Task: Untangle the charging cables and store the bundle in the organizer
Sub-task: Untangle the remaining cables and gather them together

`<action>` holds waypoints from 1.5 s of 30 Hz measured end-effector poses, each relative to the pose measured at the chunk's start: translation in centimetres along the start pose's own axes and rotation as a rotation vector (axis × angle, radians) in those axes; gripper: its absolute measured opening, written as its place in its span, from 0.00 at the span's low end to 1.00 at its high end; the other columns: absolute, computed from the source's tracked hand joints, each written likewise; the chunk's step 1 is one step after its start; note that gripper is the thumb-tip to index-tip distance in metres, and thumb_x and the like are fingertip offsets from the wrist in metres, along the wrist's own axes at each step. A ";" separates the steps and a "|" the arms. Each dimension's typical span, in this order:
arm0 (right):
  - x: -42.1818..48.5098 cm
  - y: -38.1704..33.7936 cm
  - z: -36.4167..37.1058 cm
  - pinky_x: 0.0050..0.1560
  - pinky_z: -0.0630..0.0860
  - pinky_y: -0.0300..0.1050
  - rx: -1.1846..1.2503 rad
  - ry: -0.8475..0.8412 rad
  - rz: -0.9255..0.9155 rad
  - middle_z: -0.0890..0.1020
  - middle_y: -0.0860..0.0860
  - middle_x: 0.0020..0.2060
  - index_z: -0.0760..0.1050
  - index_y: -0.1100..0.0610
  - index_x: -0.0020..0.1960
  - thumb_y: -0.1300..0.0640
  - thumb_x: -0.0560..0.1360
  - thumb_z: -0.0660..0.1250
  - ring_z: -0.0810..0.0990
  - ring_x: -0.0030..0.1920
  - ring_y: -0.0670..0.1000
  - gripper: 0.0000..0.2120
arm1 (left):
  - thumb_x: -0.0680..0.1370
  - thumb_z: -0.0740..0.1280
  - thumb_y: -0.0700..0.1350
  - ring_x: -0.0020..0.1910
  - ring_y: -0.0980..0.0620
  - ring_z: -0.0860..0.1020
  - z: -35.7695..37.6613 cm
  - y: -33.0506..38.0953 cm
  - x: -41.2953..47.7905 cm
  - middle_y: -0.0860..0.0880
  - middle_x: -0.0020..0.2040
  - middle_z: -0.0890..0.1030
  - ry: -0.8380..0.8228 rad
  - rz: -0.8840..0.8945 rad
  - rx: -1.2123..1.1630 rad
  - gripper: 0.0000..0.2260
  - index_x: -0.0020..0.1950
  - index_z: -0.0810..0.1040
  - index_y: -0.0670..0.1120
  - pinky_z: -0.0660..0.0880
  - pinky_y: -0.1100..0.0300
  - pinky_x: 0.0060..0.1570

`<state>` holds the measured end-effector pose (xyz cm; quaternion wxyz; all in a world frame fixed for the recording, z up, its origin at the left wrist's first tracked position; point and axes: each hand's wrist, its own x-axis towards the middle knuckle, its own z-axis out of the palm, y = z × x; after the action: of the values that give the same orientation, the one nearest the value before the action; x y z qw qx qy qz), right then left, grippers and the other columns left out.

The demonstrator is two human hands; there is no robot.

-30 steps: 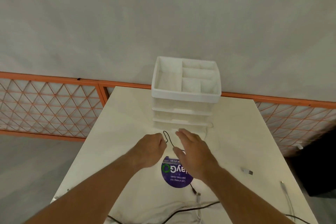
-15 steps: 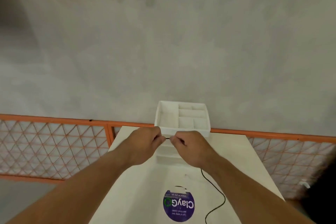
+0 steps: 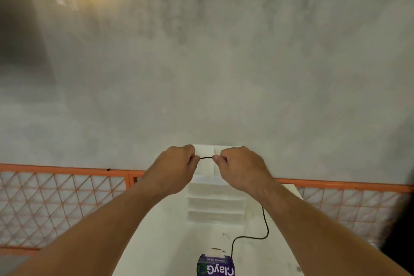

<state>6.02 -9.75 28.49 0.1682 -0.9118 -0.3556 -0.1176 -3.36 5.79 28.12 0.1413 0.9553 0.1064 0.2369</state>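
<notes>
In front of the organizer (image 3: pixel 215 199), the left hand (image 3: pixel 173 169) and the right hand (image 3: pixel 243 169) each pinch the black cable (image 3: pixel 206 158), holding a short piece tight between them, probably to straighten it. The rest hangs down to the table (image 3: pixel 170 240).

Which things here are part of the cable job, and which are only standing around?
Part of the job:
- left hand, pinching the cable
- right hand, pinching the cable
- black cable, stretched between the hands and trailing down to the table
- white organizer

Not part of it:
- purple sticker
- table
- orange fence
- wall
</notes>
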 end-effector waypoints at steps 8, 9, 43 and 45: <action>0.5 2.6 -1.9 0.39 0.71 0.44 -0.065 -0.011 0.102 0.75 0.48 0.34 0.66 0.52 0.34 0.43 0.81 0.51 0.76 0.37 0.53 0.21 | 0.81 0.60 0.50 0.28 0.52 0.71 -2.9 -4.5 -0.5 0.50 0.29 0.74 0.029 -0.103 -0.075 0.14 0.36 0.69 0.47 0.68 0.58 0.29; 0.6 3.0 -2.0 0.39 0.71 0.45 -0.075 -0.008 0.119 0.76 0.48 0.34 0.67 0.52 0.35 0.42 0.81 0.51 0.76 0.38 0.53 0.21 | 0.81 0.60 0.49 0.28 0.52 0.70 -3.4 -5.2 -0.6 0.50 0.29 0.74 0.034 -0.116 -0.074 0.15 0.36 0.70 0.47 0.67 0.59 0.29; -0.6 2.3 -3.3 0.40 0.69 0.45 -0.265 -0.139 0.034 0.72 0.48 0.37 0.68 0.52 0.41 0.51 0.80 0.51 0.75 0.40 0.54 0.13 | 0.80 0.63 0.50 0.30 0.52 0.72 1.3 -0.5 0.9 0.49 0.32 0.77 0.000 -0.168 -0.269 0.16 0.37 0.75 0.42 0.68 0.61 0.30; -0.1 2.7 -3.0 0.37 0.68 0.44 -0.254 -0.133 0.108 0.73 0.47 0.36 0.70 0.52 0.41 0.54 0.78 0.53 0.75 0.39 0.53 0.10 | 0.80 0.62 0.50 0.29 0.52 0.71 0.7 -1.1 0.9 0.49 0.31 0.76 0.025 -0.160 -0.167 0.16 0.36 0.74 0.43 0.68 0.60 0.29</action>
<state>7.48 -12.81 30.56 0.0337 -0.9494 -0.2985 -0.0916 -2.42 6.91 27.52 0.2376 0.9256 0.1641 0.2448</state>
